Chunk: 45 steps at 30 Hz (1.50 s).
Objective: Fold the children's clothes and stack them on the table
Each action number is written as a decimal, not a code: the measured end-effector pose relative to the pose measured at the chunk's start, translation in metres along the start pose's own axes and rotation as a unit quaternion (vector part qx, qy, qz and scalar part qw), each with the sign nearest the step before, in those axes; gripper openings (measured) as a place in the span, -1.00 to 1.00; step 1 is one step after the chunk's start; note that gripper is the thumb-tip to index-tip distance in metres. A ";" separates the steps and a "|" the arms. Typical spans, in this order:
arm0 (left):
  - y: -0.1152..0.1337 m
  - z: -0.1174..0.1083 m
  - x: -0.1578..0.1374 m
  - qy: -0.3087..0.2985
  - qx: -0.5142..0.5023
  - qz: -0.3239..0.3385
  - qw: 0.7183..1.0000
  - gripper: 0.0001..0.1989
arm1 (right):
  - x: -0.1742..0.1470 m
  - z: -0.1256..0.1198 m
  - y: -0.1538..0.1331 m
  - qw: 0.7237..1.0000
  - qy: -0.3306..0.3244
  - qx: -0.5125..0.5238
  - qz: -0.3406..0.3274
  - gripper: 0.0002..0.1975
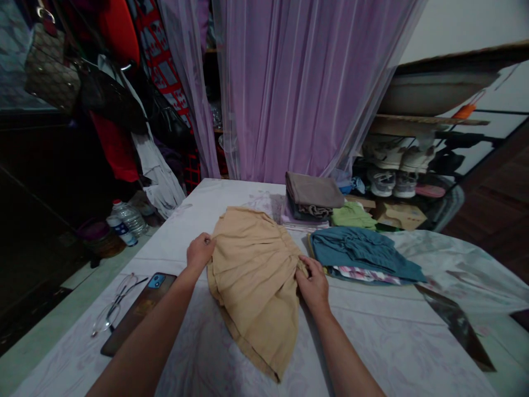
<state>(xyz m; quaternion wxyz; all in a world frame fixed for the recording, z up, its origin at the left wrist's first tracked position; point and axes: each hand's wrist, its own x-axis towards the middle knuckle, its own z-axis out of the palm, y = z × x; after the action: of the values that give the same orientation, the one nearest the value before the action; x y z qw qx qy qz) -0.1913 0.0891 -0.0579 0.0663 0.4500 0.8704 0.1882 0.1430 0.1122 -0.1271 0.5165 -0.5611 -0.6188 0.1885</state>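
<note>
A tan skirt (256, 264) with a gathered waistband lies spread on the white patterned tablecloth (363, 331). Its waistband runs along the upper right side, and the lower point of its hem is toward me. My left hand (200, 251) is closed on the skirt's left edge, fingers curled at the fabric. At the other side, my right hand (313, 280) pinches the bunched end of the waistband. Just beyond my right hand lies a pile of folded clothes with a teal garment (359, 248) on top.
A folded stack topped by a brown-grey cloth (316, 190) stands at the back, beside a green cloth (353, 215). Eyeglasses (111, 311) and a phone (140, 309) lie left of my left forearm. Purple curtains (289, 88) hang behind; shoes (390, 182) sit on a rack at right.
</note>
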 end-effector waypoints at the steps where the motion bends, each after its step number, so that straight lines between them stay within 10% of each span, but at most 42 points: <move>1: -0.003 -0.002 -0.002 -0.001 0.002 -0.002 1.000 -0.73 | 0.000 -0.001 -0.001 1.000 -0.002 0.004 0.002 -0.60; 9: -0.021 -0.025 -0.016 0.069 0.043 0.016 0.997 -0.75 | -0.001 -0.006 -0.011 0.998 -0.061 0.015 -0.004 -0.67; 14: -0.028 -0.023 -0.014 0.007 0.120 0.041 0.992 -0.83 | -0.002 -0.001 0.001 0.997 -0.046 -0.049 -0.024 -0.56; 21: 0.032 -0.019 -0.013 0.074 0.063 0.191 0.977 -0.50 | -0.006 0.000 0.009 0.970 -0.079 -0.228 -0.032 -0.51; 29: 0.132 0.012 -0.016 -0.055 0.120 0.556 0.821 -0.56 | -0.013 -0.006 -0.004 0.948 -0.121 -0.229 -0.187 -0.55; 41: 0.127 0.004 -0.024 -0.034 0.156 0.680 0.716 -0.70 | -0.020 -0.003 -0.038 0.932 -0.128 -0.214 -0.263 -0.75; 45: 0.118 -0.008 -0.019 -0.022 0.202 0.620 0.758 -0.85 | -0.023 -0.007 -0.035 0.948 -0.108 -0.196 -0.228 -0.68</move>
<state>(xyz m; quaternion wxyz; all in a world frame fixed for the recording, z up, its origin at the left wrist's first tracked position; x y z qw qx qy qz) -0.0932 0.1335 -0.0059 -0.1382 0.8982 0.4172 -0.0019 0.1277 0.0791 -0.1052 0.3552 -0.4717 -0.8070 0.0001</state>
